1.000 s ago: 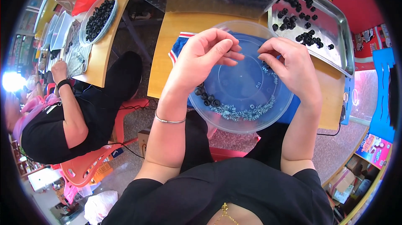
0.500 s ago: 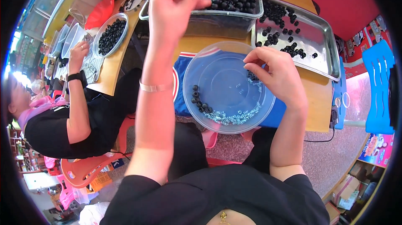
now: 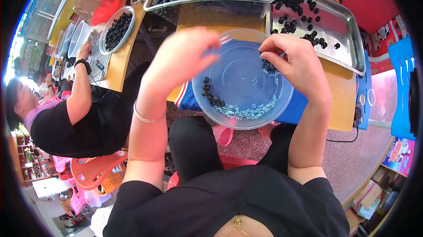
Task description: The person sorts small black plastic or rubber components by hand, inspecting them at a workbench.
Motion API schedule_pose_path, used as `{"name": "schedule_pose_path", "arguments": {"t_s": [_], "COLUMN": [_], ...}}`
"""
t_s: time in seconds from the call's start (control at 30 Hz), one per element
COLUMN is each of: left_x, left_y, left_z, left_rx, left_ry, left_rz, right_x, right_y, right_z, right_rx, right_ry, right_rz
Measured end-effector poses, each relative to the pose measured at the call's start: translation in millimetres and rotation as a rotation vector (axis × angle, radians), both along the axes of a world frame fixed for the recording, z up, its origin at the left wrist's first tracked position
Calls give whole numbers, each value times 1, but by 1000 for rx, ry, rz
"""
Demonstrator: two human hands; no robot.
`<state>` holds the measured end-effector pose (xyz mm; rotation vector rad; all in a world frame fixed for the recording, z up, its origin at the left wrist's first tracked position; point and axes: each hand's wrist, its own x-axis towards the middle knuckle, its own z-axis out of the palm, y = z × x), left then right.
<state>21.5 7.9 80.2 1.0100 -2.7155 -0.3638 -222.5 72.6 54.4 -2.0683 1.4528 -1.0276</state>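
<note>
A round clear plastic lid or shallow dish (image 3: 233, 67) lies in front of me over blue cloth. Small silvery metal pieces (image 3: 246, 112) curve along its near and right edge, and several black round pieces with holes (image 3: 205, 86) sit at its left edge. My right hand (image 3: 297, 63) hangs over the right side, thumb and fingertips pinched together; whatever they hold is too small to name. Small dark pieces (image 3: 267, 66) lie just under those fingertips. My left hand (image 3: 183, 58) is blurred by motion near the dish's upper left rim, so its grip is unclear.
Behind the dish stands a clear bin (image 3: 211, 0) heaped with black pieces. A metal tray (image 3: 346, 38) at the right holds more. At the left, a co-worker's hand (image 3: 83, 51) is beside a bowl (image 3: 104, 43) of black pieces on another table.
My left hand has come down and nearer from in front of the bin to the dish's upper left. My right hand stays pinched over the dish's right side. The view has shifted slightly.
</note>
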Motion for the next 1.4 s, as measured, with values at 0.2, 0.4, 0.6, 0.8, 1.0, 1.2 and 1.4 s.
{"name": "schedule_pose_path", "arguments": {"t_s": [0.2, 0.4, 0.6, 0.8, 1.0, 1.2, 1.4], "left_x": [8, -5, -33, -57, -43, -40, -42], "left_y": [43, 32, 2, -2, 5, 5, 8], "left_z": [-46, -47, -53, -64, -71, -73, -76], "left_rx": [-85, 138, 1138, 1532, 1571, 1569, 1527], "left_ry": [-371, -99, 1225, 1580, 1536, 1553, 1525], "left_rz": [12, 112, 164, -88, -26, -37, 79], "right_x": [-1, 1, 7, 13, 20, 29, 35], "right_y": [-1, -7, -10, -12, -15, -15, -16], "right_z": [-2, -8, -7, -10, -14, -15, -17], "right_rx": [23, 29, -158, -161, -184, -202, -185], "right_ry": [-23, -19, -275, -512, -421, -436, -354], "right_rz": [5, 16, -62, -77, -84, -55, -10]}}
